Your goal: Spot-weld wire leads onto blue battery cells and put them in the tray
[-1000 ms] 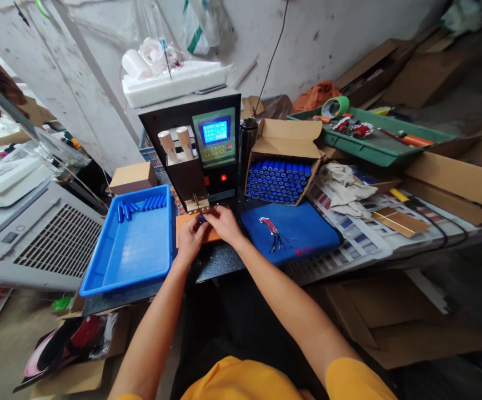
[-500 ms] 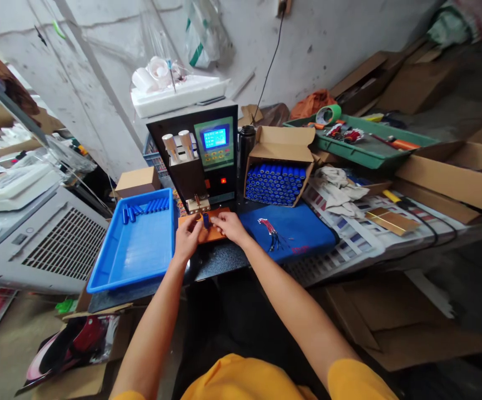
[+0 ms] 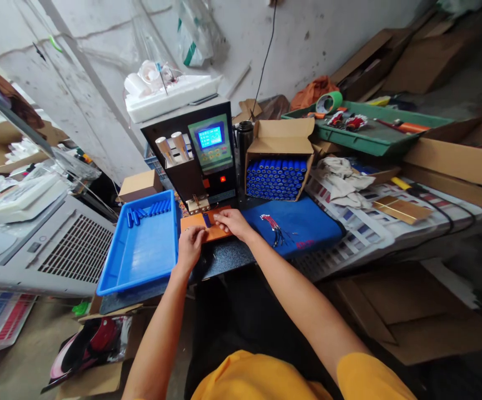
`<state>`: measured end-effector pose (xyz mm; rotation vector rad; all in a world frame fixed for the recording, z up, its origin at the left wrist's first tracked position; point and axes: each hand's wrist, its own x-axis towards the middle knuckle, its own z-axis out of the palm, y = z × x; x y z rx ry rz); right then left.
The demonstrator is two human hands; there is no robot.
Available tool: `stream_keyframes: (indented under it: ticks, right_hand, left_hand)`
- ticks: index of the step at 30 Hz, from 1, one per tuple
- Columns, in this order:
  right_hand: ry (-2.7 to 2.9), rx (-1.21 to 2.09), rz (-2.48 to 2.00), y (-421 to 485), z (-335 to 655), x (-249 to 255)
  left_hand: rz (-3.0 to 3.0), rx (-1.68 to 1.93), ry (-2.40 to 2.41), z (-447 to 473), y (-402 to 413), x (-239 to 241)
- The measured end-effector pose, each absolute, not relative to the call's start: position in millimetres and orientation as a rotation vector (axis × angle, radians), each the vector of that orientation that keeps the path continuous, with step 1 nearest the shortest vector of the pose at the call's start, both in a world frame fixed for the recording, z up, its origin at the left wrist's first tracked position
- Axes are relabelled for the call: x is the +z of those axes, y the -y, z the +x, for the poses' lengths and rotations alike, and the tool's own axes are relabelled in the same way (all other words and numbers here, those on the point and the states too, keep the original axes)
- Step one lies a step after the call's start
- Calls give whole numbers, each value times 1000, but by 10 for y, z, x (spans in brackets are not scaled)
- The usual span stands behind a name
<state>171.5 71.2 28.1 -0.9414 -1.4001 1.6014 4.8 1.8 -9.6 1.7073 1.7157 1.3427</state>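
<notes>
We see a bag (image 3: 198,36) by the wall (image 3: 332,39). We spot tape (image 3: 336,100) on a green tray (image 3: 351,142), near a rag (image 3: 341,182).

We can read no words — the characters (image 3: 205,136) on the lit screen (image 3: 210,135), beyond the right hand (image 3: 235,223), are too small; red marks (image 3: 306,243) on the blue mat (image 3: 311,219), right of that hand — too blurred.

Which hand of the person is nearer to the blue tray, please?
The left hand. It is just to the right of the blue tray; the right hand is farther to the right, beyond the small blue cylinder.
</notes>
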Motion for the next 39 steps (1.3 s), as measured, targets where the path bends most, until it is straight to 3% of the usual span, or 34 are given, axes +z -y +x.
stream_keyframes:
  ticks: [16,20,25,39]
  right_hand:
    - [1659,1333,-855,-620,1688,170]
    - [1477,1382,-887,-608,1702,205]
    - [1316,1467,-888,-617,1729,246]
    - [1228,1585,-955,-659,1714,320]
  left_hand:
    - [1704,1259,-1735,233,48,46]
    - [1879,1436,-1754,203,106,74]
    - [2084,1207,-1629,173,24,42]
    - [1644,1297,-1564,152,-188,61]
